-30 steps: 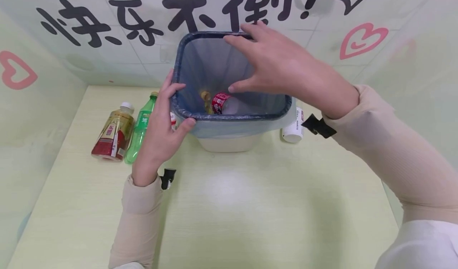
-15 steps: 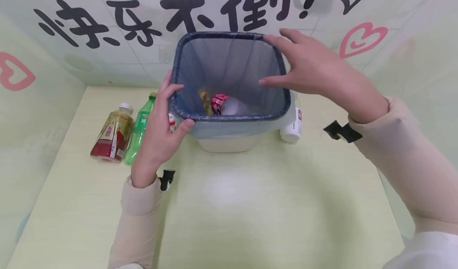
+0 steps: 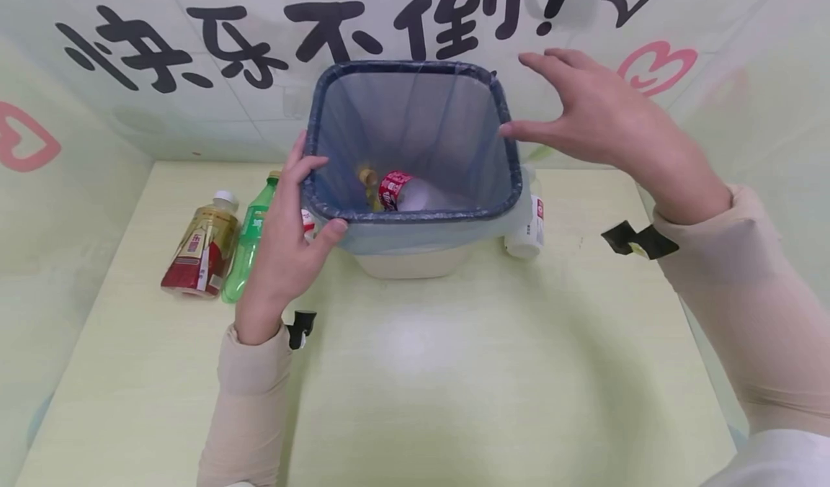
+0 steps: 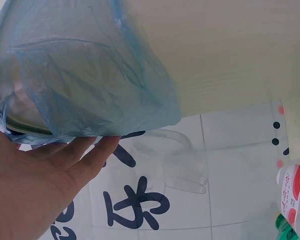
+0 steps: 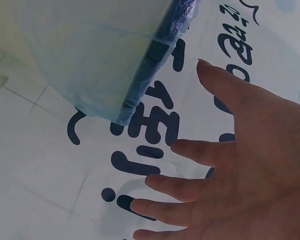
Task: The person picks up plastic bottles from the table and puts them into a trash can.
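bin (image 3: pixel 411 266): 1 | liner (image 3: pixel 421 237): 1 | bottles outside (image 3: pixel 201 251): 4 | bottles visible inside (image 3: pixel 395 190): 2

Table (image 3: pixel 486 393) between printed walls (image 3: pixel 214 132), booth-like

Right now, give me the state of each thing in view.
Bin: uncovered, bottles inside.
Liner: folded over the rim.
Left hand: holding the rim.
Right hand: open, holding nothing.
Red-labelled bottle: inside the bin.
Yellow-capped bottle: in bin, partly hidden.
White-capped bottle: closed, lying on table.
Green bottle: closed, partly hidden.
Red-and-white bottle: partly in view.
White bottle: partly hidden.
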`<state>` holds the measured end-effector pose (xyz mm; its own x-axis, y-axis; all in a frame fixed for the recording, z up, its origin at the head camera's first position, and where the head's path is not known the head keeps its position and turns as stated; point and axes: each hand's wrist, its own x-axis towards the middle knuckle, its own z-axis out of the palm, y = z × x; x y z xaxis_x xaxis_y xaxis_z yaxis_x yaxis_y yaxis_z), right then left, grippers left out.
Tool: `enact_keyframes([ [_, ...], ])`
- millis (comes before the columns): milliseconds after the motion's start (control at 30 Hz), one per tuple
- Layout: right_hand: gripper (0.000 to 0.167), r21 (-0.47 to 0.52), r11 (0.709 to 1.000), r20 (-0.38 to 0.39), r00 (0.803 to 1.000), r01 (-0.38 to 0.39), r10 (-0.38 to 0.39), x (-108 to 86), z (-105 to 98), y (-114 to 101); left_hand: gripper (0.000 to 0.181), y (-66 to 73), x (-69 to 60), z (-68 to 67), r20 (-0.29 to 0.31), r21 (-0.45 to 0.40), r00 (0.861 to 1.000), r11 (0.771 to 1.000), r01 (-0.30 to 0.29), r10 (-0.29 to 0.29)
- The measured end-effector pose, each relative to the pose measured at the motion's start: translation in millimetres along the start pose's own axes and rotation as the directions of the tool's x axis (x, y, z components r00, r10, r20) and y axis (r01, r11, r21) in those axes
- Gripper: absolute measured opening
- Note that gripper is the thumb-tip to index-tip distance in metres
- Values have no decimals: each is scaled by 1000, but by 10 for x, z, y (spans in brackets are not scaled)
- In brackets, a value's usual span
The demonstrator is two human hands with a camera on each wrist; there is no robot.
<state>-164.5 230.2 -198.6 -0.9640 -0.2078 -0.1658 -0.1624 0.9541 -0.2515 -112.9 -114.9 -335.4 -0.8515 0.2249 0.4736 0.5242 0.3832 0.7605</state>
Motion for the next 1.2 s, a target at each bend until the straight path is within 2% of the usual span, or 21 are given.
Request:
enact_keyframes([
  [200,91,31,998,-3,998,-63,64,-21,11,92,94,114,1,-16,-1,-18,1000,1000,-1,1],
  [467,89,45,991,-31,991,-128,129,-60,42,312,93,47,9,-4,4,-9,1000,1000,-2,2],
  [767,91,55,981,7,983,-185,185,-73,125,555,93,217,12,-20,-1,-30,1000,1000,-6,6],
  [1200,94,49,969,86,968,-242,237,-37,267,699,94,179,-13,-13,-2,-28,1000,1000,3,-3],
])
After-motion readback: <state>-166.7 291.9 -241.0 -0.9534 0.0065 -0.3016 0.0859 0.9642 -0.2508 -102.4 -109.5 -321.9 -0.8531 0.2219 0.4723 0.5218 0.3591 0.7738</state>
